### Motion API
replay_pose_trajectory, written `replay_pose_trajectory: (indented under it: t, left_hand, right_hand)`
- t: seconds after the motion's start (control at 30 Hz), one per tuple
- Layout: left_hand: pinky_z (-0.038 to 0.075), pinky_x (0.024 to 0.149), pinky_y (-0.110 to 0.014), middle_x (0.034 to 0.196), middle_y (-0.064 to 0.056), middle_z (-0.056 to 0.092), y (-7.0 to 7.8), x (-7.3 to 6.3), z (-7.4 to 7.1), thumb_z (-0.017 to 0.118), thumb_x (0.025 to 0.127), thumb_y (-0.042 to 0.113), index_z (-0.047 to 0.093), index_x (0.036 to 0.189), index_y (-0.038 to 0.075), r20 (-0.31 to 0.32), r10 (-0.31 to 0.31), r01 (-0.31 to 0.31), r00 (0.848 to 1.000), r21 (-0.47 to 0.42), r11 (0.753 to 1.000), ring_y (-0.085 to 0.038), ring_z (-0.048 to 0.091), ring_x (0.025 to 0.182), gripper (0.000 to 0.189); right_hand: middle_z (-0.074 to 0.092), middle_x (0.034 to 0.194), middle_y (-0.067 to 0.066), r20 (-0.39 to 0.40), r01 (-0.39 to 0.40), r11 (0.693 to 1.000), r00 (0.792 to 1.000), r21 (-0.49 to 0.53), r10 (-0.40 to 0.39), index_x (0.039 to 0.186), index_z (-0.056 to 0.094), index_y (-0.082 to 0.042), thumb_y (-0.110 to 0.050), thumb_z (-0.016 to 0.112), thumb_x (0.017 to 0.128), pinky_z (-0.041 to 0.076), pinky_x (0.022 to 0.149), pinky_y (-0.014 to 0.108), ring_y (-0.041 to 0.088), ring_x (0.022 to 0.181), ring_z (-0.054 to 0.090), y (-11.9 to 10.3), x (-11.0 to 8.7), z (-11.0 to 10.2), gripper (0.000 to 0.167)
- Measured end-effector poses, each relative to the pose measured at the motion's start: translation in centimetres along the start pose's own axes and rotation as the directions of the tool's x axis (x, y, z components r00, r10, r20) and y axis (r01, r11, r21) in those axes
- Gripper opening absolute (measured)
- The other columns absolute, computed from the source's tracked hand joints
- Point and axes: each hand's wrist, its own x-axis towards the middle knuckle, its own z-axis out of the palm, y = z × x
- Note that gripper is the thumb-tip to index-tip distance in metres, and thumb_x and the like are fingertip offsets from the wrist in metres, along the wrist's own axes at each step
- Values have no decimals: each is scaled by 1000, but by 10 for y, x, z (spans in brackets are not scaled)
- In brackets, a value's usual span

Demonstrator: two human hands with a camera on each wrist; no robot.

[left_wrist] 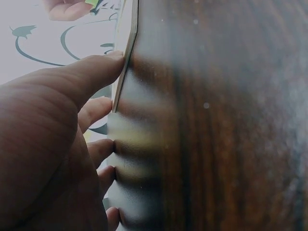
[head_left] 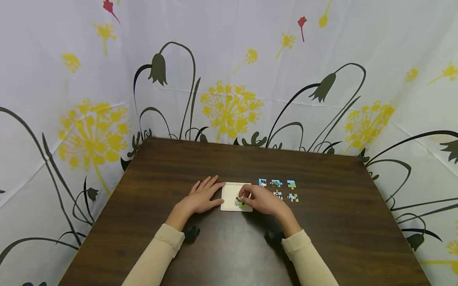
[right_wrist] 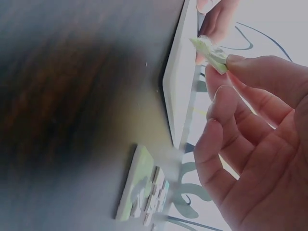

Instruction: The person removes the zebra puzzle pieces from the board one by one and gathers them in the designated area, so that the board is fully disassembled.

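Observation:
A pale square puzzle tray (head_left: 230,192) lies flat on the dark wooden table. My left hand (head_left: 200,198) rests at its left side with fingers spread, thumb and forefinger touching the edge. In the left wrist view, the thumb (left_wrist: 98,70) lies against the tray's rim and the other fingertips meet the tabletop. Over the tray's right part, my right hand (head_left: 264,199) pinches a jigsaw piece (head_left: 239,201) between thumb and fingers. That piece shows green and white in the right wrist view, held tilted above the tray.
Several more jigsaw pieces (head_left: 276,183) lie in two rows to the right of the tray, partly hidden by the right hand. One green piece (right_wrist: 132,185) is nearest the right wrist camera. A flower-printed curtain (head_left: 229,71) hangs behind the table (head_left: 229,159).

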Motion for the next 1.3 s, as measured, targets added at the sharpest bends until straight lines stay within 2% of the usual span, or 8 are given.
replay_pose_trajectory:
  t: [0.17, 0.43, 0.7, 0.93, 1.07, 1.3]
  left_hand:
    - [-1, 134, -66, 183, -6, 10, -4, 3, 6, 62, 107, 53, 33, 171, 31, 0, -15, 15, 1000, 4, 1000, -34, 4, 171, 74]
    - [-1, 134, -67, 183, -6, 9, -2, 0, 4, 61, 107, 52, 33, 171, 30, -4, -7, 7, 1000, -11, 1000, -35, 4, 170, 74]
    - [-2, 133, -68, 183, -11, 10, 1, -2, -2, 62, 107, 51, 33, 171, 27, 1, 13, -13, 1000, -19, 1000, -38, 4, 170, 74]
    - [-2, 133, -67, 184, -7, 9, -1, 1, -3, 61, 107, 51, 31, 172, 29, 7, 2, -2, 1000, -22, 1000, -35, 3, 170, 75]
    - [-1, 133, -67, 184, -6, 9, -4, 3, -1, 61, 107, 53, 30, 172, 30, 9, -6, 6, 1000, -13, 1000, -35, 3, 171, 75]
    - [-2, 133, -68, 184, -7, 9, -3, 2, -4, 63, 106, 53, 30, 172, 29, 15, 3, -2, 1000, -28, 1000, -36, 3, 170, 77]
  right_hand:
    - [71, 98, -2, -25, -17, 1000, 1000, 22, 18, 112, 71, -18, -19, 68, 107, 55, 69, 31, 13, 81, 63, 1, -6, -4, 5]
    - [72, 100, -1, -62, -22, 1000, 998, 20, 23, 110, 70, -16, -20, 68, 108, 55, 73, 31, 13, 84, 64, 6, -22, -16, 5]
    - [72, 105, 0, -107, -31, 999, 994, 28, 34, 114, 70, -16, -19, 67, 108, 54, 74, 30, 14, 84, 61, 34, -47, -26, 7]
    - [69, 104, 3, -137, -105, 989, 983, 103, 118, 115, 70, -15, -19, 66, 108, 55, 73, 31, 18, 85, 61, 58, -73, -42, 9]
    - [69, 104, 7, -165, -119, 981, 976, 154, 144, 115, 71, -10, -17, 66, 108, 56, 72, 31, 20, 83, 61, 70, -89, -50, 11]
    - [66, 98, 9, -189, -178, 961, 957, 212, 219, 115, 70, -9, -16, 66, 108, 56, 71, 29, 21, 81, 60, 87, -111, -60, 11]
